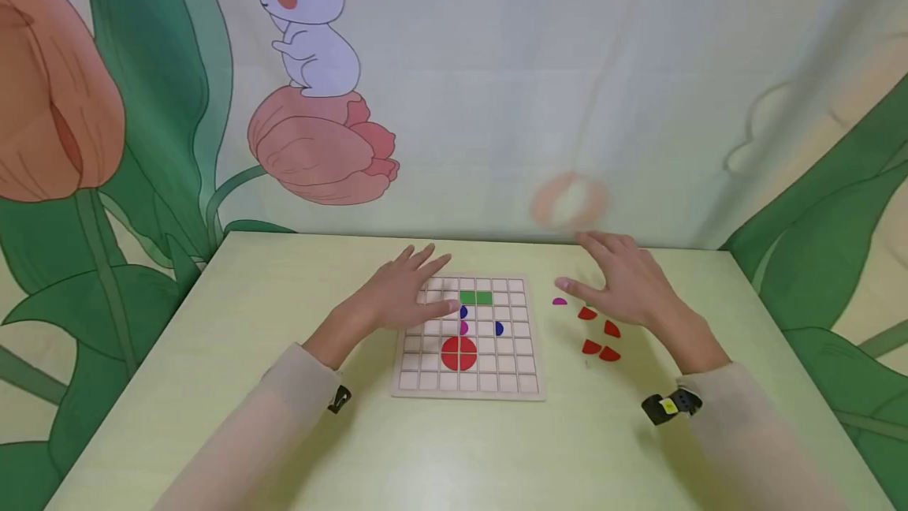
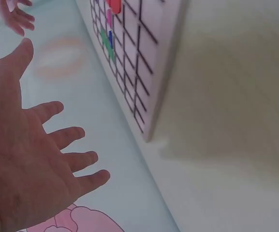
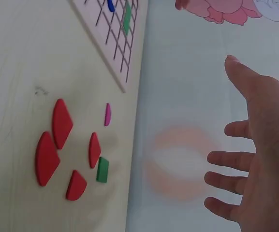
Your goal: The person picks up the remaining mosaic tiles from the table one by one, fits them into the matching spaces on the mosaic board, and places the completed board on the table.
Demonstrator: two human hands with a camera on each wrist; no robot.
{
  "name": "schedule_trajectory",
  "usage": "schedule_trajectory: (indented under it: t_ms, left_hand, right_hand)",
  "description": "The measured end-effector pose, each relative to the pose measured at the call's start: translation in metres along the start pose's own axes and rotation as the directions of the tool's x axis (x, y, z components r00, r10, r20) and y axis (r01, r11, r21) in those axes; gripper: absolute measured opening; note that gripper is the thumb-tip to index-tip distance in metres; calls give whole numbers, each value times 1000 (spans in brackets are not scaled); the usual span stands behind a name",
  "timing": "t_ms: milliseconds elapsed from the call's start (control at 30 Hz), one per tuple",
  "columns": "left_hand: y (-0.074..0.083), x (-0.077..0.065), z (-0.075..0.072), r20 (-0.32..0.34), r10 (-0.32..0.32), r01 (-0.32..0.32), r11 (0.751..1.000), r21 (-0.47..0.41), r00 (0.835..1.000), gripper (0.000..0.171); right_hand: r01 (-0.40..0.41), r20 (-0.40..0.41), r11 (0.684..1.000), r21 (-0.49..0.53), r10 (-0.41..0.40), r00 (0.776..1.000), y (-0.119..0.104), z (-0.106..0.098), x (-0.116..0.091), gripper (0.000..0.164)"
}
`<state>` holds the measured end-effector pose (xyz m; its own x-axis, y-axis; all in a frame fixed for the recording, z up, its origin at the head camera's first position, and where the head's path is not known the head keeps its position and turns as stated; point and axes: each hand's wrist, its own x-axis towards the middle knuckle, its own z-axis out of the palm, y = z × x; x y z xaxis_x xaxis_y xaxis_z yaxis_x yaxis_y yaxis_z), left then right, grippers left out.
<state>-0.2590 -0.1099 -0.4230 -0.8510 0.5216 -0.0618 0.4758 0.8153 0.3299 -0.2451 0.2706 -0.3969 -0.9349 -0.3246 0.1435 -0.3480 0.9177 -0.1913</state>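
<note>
A pale gridded board [image 1: 507, 365] lies flat on the table. Four red quarter-circle pieces form a red disc [image 1: 451, 345] on it, with two green squares [image 1: 476, 298], a magenta half-circle [image 1: 464, 328] and two blue half-circles, one farther right [image 1: 500, 329]. Over the board's upper left, my left hand [image 1: 400, 290] hovers with fingers spread, holding nothing. My right hand [image 1: 627, 278] is raised beside the loose pieces, fingers extended and holding nothing. Loose there are several red quarter-circles [image 3: 46, 158], a magenta half-circle [image 3: 108, 114] and a green piece [image 3: 102, 169], which the right hand hides in the head view.
The light table [image 1: 454, 456] ends at a printed curtain [image 1: 482, 101] showing a rabbit and tulips. A dark wrist strap [image 1: 671, 406] sits at the right cuff, another [image 1: 340, 399] at the left.
</note>
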Motion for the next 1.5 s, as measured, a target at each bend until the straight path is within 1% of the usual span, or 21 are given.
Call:
schedule_trajectory:
  t_ms: [100, 167, 267, 333, 433, 533, 667, 833, 1033, 1200, 1367, 1500]
  left_hand:
    - [-6, -7, 5, 30, -1, 1, 1000, -1, 1000, 94]
    - [-8, -13, 10, 43, -1, 1, 1000, 6, 999, 97]
    - [-12, -19, 19, 64, 5, -6, 1000, 21, 998, 100]
    - [-13, -23, 25, 87, 4, -8, 999, 37, 996, 103]
    - [-14, -30, 33, 121, -12, 4, 998, 68, 993, 108]
    - [-14, -36, 37, 136, -30, 14, 993, 114, 990, 111]
    - [-16, -41, 40, 153, -28, 3, 987, 161, 988, 114]
    - [-20, -41, 46, 154, 9, -36, 984, 174, 988, 118]
    - [-20, -37, 50, 160, 34, -60, 986, 157, 986, 122]
    - [-20, -34, 51, 170, 43, -74, 981, 178, 984, 123]
    - [-19, -34, 49, 190, 27, -61, 983, 172, 981, 125]
    - [-18, -33, 48, 204, 18, -53, 985, 166, 979, 125]
  right_hand:
    - [-6, 44, 999, 51, 4, 999, 8, 4, -1, 93]
    - [-22, 77, 992, 123, 12, 997, 19, 10, -2, 88]
    - [-62, 123, 968, 241, 33, 992, 40, 21, -4, 74]
    - [-90, 143, 950, 298, 49, 989, 54, 30, -7, 65]
    - [-132, 162, 930, 342, 80, 984, 70, 41, -11, 56]
    - [-151, 152, 918, 368, 100, 983, 79, 51, -12, 49]
    - [-158, 154, 897, 413, 102, 983, 85, 65, -11, 42]
    - [-197, 187, 869, 453, 123, 975, 89, 74, -10, 34]
    - [-226, 197, 863, 453, 150, 969, 93, 75, -10, 31]
    - [-232, 200, 859, 457, 155, 967, 96, 77, -10, 26]
    - [-233, 199, 851, 471, 155, 968, 96, 79, -9, 25]
    - [-254, 207, 843, 475, 173, 963, 96, 80, -8, 27]
